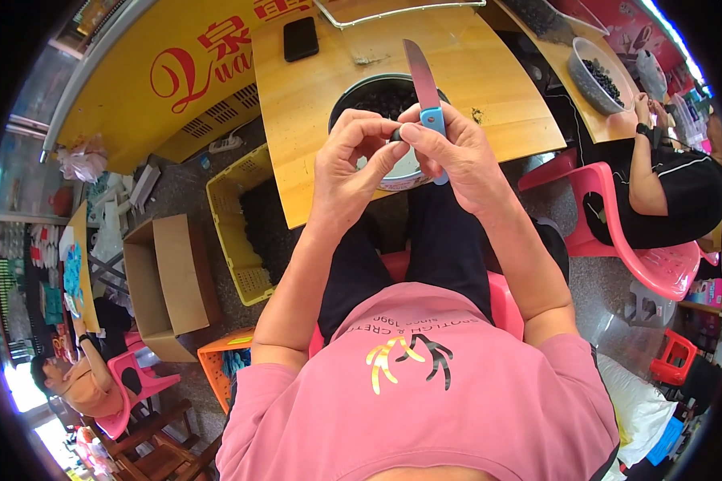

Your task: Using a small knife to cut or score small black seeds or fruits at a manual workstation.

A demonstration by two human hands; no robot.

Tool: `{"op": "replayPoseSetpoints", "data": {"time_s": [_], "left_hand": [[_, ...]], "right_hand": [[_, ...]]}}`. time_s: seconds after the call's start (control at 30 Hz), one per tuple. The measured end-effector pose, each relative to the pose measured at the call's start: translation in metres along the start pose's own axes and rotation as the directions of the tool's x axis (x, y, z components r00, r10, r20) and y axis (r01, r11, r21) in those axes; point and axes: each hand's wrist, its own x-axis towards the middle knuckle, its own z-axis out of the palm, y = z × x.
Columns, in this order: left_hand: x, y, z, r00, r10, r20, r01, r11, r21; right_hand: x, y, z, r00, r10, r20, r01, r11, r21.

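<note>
My left hand point(346, 164) is closed in a pinch on a small dark rounded piece point(396, 135), whose kind I cannot make out. Around the blue handle of a knife point(423, 76), my right hand point(462, 156) is wrapped, with the blade pointing up and away from me. The right thumb meets the left fingertips at the dark piece. Both hands are over the near side of a round bowl point(351, 100) on the wooden table point(505, 104). More dark pieces point(381, 98) lie in the bowl, partly hidden by my fingers.
A black phone point(301, 38) lies at the table's far left. A yellow crate point(237, 240) with dark contents and a cardboard box point(186, 276) stand to the left. On the right, a person point(670, 188) sits in a pink chair near another bowl point(586, 80) of dark pieces.
</note>
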Motion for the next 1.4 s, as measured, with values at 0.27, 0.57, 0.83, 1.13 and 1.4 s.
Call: {"op": "replayPoseSetpoints", "data": {"time_s": [0.27,0.57,0.83,1.13,1.4], "left_hand": [[-0.001,-0.006,0.006,1.000,0.009,-0.019,-0.013,0.983,-0.181],[0.000,0.007,0.007,1.000,-0.006,0.028,0.013,0.964,-0.264],[0.001,0.001,-0.001,0.994,-0.109,-0.008,0.106,0.978,-0.178],[0.001,0.003,0.000,0.994,-0.109,-0.011,0.107,0.986,-0.130],[0.000,0.006,-0.002,0.997,-0.075,0.032,0.078,0.990,-0.114]], "right_hand": [[-0.001,0.003,-0.001,0.999,0.031,0.028,-0.034,0.989,0.146],[-0.001,-0.004,-0.006,0.998,-0.053,-0.019,0.052,0.998,-0.045],[-0.005,0.000,-0.019,0.776,-0.561,0.290,0.526,0.321,-0.787],[-0.005,-0.002,-0.025,0.761,-0.578,0.296,0.498,0.227,-0.837],[0.001,-0.004,-0.028,0.734,-0.590,0.335,0.526,0.182,-0.831]]}}
